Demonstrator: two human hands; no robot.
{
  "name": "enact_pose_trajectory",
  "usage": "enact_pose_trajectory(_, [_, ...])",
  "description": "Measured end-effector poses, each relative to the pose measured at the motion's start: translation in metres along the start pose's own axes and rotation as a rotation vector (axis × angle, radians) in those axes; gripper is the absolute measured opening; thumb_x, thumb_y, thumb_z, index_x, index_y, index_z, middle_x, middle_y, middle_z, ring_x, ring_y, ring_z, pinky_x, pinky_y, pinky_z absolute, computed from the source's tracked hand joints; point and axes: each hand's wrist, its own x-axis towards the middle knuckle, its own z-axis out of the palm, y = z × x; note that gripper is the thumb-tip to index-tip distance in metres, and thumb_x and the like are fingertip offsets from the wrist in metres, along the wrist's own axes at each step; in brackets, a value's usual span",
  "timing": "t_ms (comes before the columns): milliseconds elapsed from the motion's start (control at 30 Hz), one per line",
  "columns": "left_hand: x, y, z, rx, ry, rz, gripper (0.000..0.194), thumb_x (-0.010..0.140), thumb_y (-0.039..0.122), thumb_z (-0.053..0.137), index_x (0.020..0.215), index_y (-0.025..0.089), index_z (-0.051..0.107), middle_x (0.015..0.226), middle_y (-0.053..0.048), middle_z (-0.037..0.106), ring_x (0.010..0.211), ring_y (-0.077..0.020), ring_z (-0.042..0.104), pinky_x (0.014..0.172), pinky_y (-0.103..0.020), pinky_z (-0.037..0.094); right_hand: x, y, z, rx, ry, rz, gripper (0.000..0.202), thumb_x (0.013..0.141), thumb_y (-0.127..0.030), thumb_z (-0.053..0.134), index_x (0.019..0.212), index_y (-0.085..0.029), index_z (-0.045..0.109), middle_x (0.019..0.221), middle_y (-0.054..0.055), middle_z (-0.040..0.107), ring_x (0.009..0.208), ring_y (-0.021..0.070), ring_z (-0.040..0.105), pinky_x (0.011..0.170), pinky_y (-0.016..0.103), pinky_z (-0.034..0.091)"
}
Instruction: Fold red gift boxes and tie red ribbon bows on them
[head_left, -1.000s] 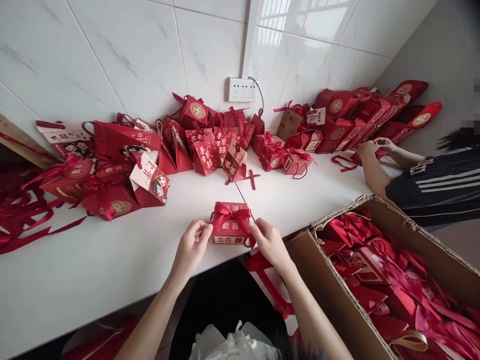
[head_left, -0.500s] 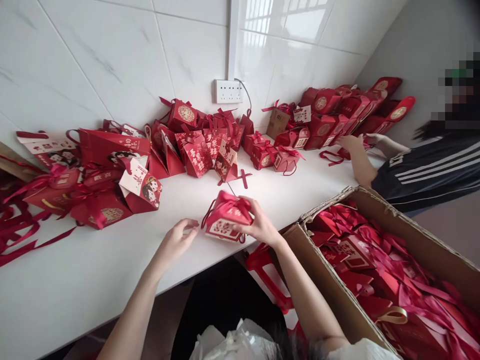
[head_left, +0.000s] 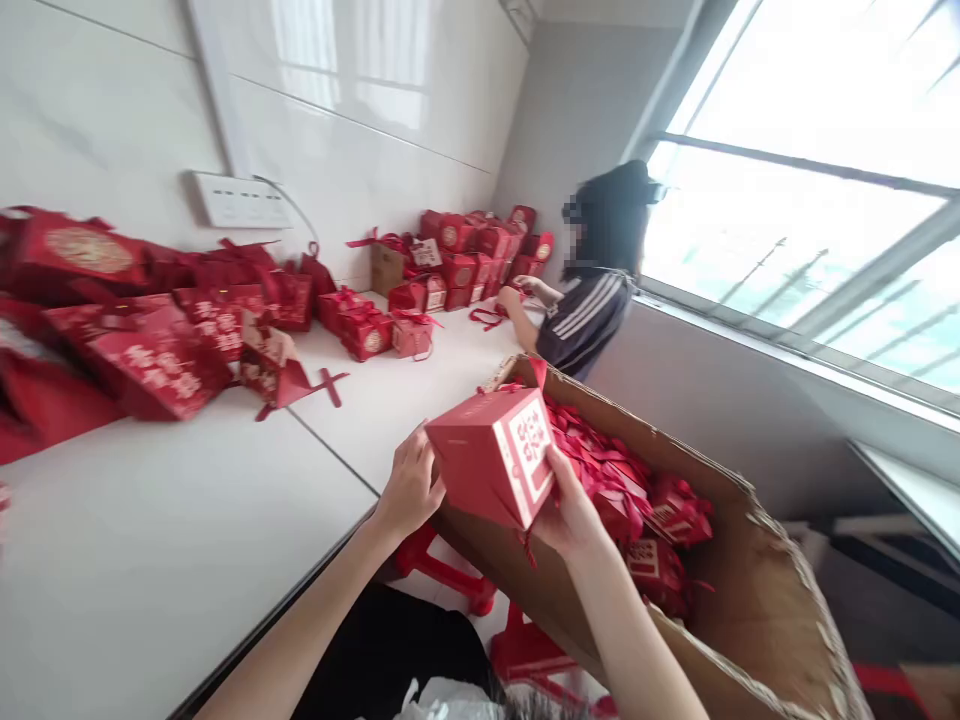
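1. On the left, a bunch of red boxes [head_left: 161,365] with pale writing sits along the back edge of the white desk [head_left: 187,530]; a white socket strip [head_left: 244,200] is on the wall above the desk.
2. Two short red ribbons, crossed like an X [head_left: 330,387], lie in from the back edge; small boxes with bows [head_left: 367,330] sit behind them, a bit to the right.
3. The left hand [head_left: 409,485] is by the desk's front edge; its fingers are bent, half curled, at the left side of the held box; I cannot tell if they grip it.
4. The held box [head_left: 472,460] is red, tipped, and up in the air by the carton's left rim; its white label faces right; a red stool [head_left: 450,570] is below.
5. A stack of red boxes [head_left: 472,260] fills the desk's far back corner.
6. The right hand [head_left: 566,505] is partly closed around the held box's lower right corner; the thumb is on the label.
7. Another person [head_left: 592,310] is at the desk's far end; both hands are near a red ribbon.
8. The brown carton [head_left: 757,580] holds red boxes and ribbons [head_left: 600,470]; a bright window [head_left: 810,180] is behind it.
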Motion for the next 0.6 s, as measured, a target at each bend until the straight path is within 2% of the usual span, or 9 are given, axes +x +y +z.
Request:
enact_pose_trajectory(100, [0.007,0.027,0.023,-0.012,0.076,0.195,0.034,0.084,0.028,0.043,0.115,0.019,0.051,0.131,-0.014,0.051,0.131,-0.0287,0.039,0.105,-0.049,0.033,-0.037,-0.018,-0.043,0.100,0.185,-0.086,0.044,0.072,-0.062,0.057,0.093,-0.024,0.059,0.090,0.005,0.071,0.097,0.0271,0.066,0.079,0.045,0.056])
enact_pose_trajectory(167, [0.009,0.059,0.037,-0.046,0.139,0.291,0.044,0.084,0.032,0.042,0.125,0.018,0.045,0.137,-0.014,0.046,0.134,-0.0293,0.034,0.108,-0.050,0.029,-0.057,-0.021,-0.060,0.136,0.250,-0.136,0.045,0.074,-0.064,0.053,0.095,-0.025,0.059,0.092,0.005,0.072,0.099,0.0276,0.065,0.078,0.048,0.056])
enact_pose_trajectory(200, [0.008,0.078,0.043,-0.046,0.107,0.354,0.051,0.083,0.035,0.044,0.130,0.017,0.042,0.139,-0.015,0.045,0.136,-0.0312,0.032,0.109,-0.052,0.025,-0.063,-0.019,-0.065,0.138,0.276,-0.160,0.046,0.075,-0.065,0.052,0.096,-0.025,0.060,0.093,0.005,0.072,0.101,0.0279,0.065,0.079,0.049,0.056])
enact_pose_trajectory(300, [-0.008,0.130,0.064,-0.051,-0.234,0.525,0.066,0.079,0.041,0.053,0.138,0.019,0.037,0.144,-0.013,0.040,0.136,-0.0360,0.029,0.111,-0.057,0.019,-0.068,-0.010,-0.074,0.142,0.360,-0.224,0.049,0.077,-0.066,0.047,0.098,-0.024,0.062,0.100,0.007,0.071,0.105,0.0283,0.062,0.082,0.048,0.056])
enact_pose_trajectory(367, [-0.025,0.147,0.075,-0.127,-0.532,0.709,0.052,0.081,0.034,0.051,0.132,0.029,0.046,0.141,-0.004,0.046,0.133,-0.0301,0.037,0.111,-0.052,0.027,-0.066,-0.007,-0.080,0.166,0.397,-0.248,0.053,0.078,-0.067,0.043,0.101,-0.023,0.062,0.104,0.008,0.070,0.106,0.0288,0.062,0.083,0.047,0.055])
enact_pose_trajectory(400, [-0.033,0.149,0.079,-0.154,-0.683,0.813,0.042,0.082,0.029,0.050,0.124,0.034,0.053,0.136,0.000,0.051,0.130,-0.0250,0.044,0.111,-0.045,0.032,-0.067,-0.007,-0.084,0.179,0.409,-0.258,0.054,0.079,-0.068,0.042,0.103,-0.023,0.062,0.106,0.008,0.069,0.106,0.0293,0.062,0.083,0.048,0.055])
enact_pose_trajectory(467, [-0.042,0.141,0.084,-0.168,-0.825,0.905,0.031,0.082,0.018,0.047,0.103,0.034,0.063,0.121,0.003,0.063,0.117,-0.0192,0.056,0.107,-0.036,0.041,-0.072,-0.011,-0.097,0.182,0.450,-0.283,0.055,0.078,-0.066,0.044,0.110,-0.024,0.058,0.108,0.008,0.068,0.107,0.0297,0.061,0.082,0.048,0.056])
enact_pose_trajectory(500, [-0.042,0.133,0.085,-0.161,-0.812,0.896,0.028,0.081,0.015,0.047,0.095,0.031,0.065,0.114,0.002,0.067,0.111,-0.0186,0.060,0.104,-0.034,0.045,-0.077,-0.015,-0.106,0.162,0.493,-0.302,0.056,0.077,-0.065,0.048,0.114,-0.024,0.055,0.108,0.008,0.067,0.107,0.0298,0.061,0.081,0.048,0.056])
enact_pose_trajectory(600, [-0.031,0.104,0.086,-0.100,-0.583,0.775,0.025,0.081,0.011,0.045,0.090,0.023,0.065,0.104,-0.005,0.070,0.106,-0.0203,0.062,0.099,-0.037,0.047,-0.101,-0.032,-0.141,-0.098,0.684,-0.366,0.067,0.072,-0.058,0.060,0.127,-0.025,0.042,0.113,0.009,0.063,0.107,0.0305,0.060,0.082,0.049,0.055])
